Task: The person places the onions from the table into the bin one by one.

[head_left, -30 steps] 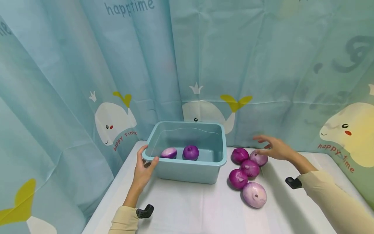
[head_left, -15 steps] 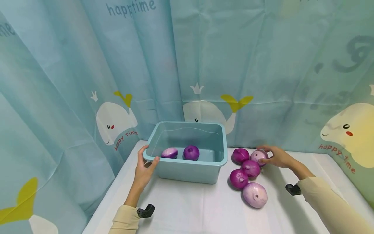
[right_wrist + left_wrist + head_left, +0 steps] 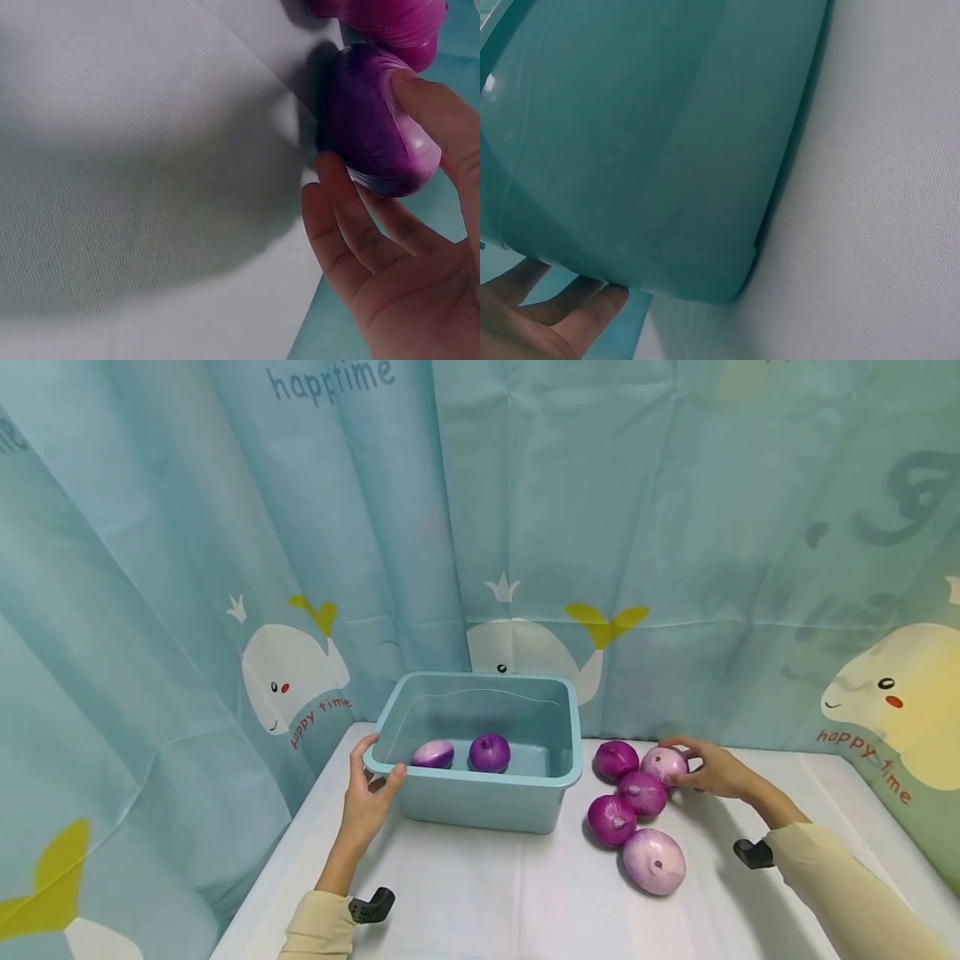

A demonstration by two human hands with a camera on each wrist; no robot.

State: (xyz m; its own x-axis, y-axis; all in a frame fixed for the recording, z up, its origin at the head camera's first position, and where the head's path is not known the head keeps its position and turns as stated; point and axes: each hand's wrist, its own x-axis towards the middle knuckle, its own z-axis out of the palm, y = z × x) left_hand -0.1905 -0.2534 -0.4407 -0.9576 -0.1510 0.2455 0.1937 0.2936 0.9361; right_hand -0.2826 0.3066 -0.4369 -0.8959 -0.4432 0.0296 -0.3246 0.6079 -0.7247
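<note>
Fingers and thumb of the right hand [image 3: 712, 768] curl round a pale purple onion [image 3: 664, 764] at the back of the cluster on the white tabletop [image 3: 510, 902], touching its darker neighbour [image 3: 642, 793]. Left hand [image 3: 367, 797] grips the near-left corner of the blue tub [image 3: 480, 793]; two onions lie inside.

Left wrist view: fingertips [image 3: 562, 304] press under the tub's rim, wall filling the frame.

Right wrist view: thumb and fingers [image 3: 352, 232] wrap the onion's [image 3: 379, 124] side, another bulb right behind.

Risk (my judgement): smooth round skin may slip from a side-on hold, and lifting could nudge the touching onions into rolling off toward the table edge.
</note>
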